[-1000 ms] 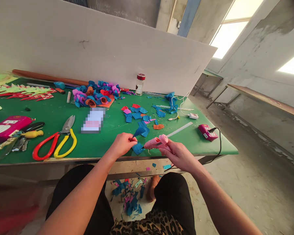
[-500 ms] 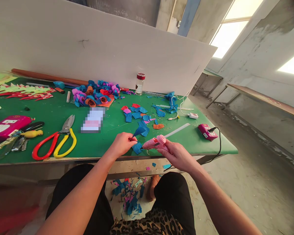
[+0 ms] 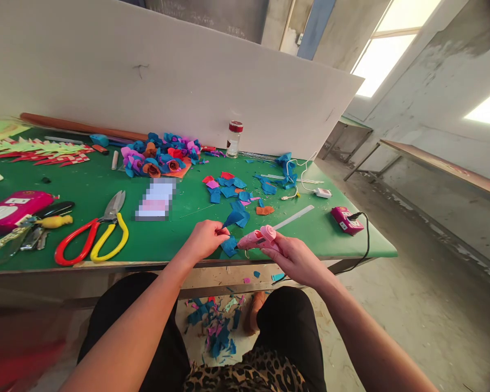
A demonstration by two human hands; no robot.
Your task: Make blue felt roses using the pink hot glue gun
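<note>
My left hand [image 3: 207, 238] pinches a blue paper petal [image 3: 231, 219] near the table's front edge. In my right hand [image 3: 292, 255] is a pink hot glue gun [image 3: 255, 238], its nozzle pointing left. A clear glue stick [image 3: 294, 216] juts from the gun's back end. The nozzle tip is close to a blue paper piece [image 3: 229, 246] beside my left fingertips; whether they touch I cannot tell. Just beyond my hands lie several loose blue, pink and orange paper pieces [image 3: 228, 191]. Farther back on the left is a heap of paper flowers [image 3: 151, 158].
Red-and-yellow-handled scissors [image 3: 108, 228], a blurred-out phone [image 3: 155, 199] and a magenta box [image 3: 18, 211] occupy the left of the green table [image 3: 188, 190]. A lidded glass jar [image 3: 234, 139] stands by the white board. At right, a cable runs from a power socket [image 3: 347, 220] over the edge.
The glue stick's rear end has shifted slightly toward the gun. Both hands keep nearly the same place, still on the petal and the glue gun.
</note>
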